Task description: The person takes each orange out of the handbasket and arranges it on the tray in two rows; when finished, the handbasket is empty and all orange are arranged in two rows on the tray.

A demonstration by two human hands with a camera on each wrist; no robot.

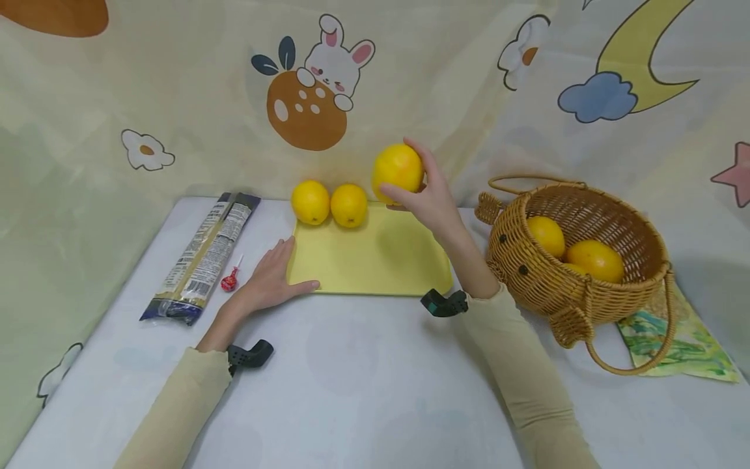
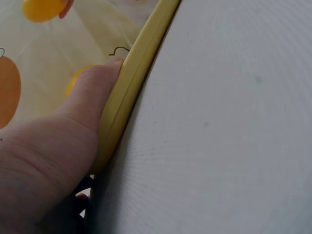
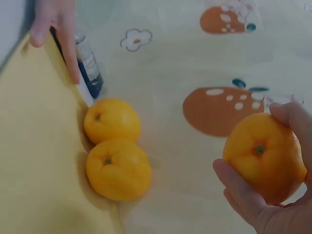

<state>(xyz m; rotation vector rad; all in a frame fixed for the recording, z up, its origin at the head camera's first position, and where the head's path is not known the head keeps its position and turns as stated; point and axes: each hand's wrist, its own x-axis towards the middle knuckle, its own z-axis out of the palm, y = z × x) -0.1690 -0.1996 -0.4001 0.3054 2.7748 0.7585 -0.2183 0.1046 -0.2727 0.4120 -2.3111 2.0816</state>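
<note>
Here, right hand (image 1: 430,198) grips an orange (image 1: 398,170), held above the yellow tray's (image 1: 375,260) far edge, just right of two oranges (image 1: 329,203) resting there. Left hand (image 1: 271,279), fingers flat, steadies tray's near-left corner on the table (image 1: 363,371).

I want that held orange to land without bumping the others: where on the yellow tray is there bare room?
The yellow tray is bare across its middle, near edge and right side, below the right hand holding the orange. It is crowded at the far left edge, where two oranges sit touching. The left hand presses the near left corner.
</note>
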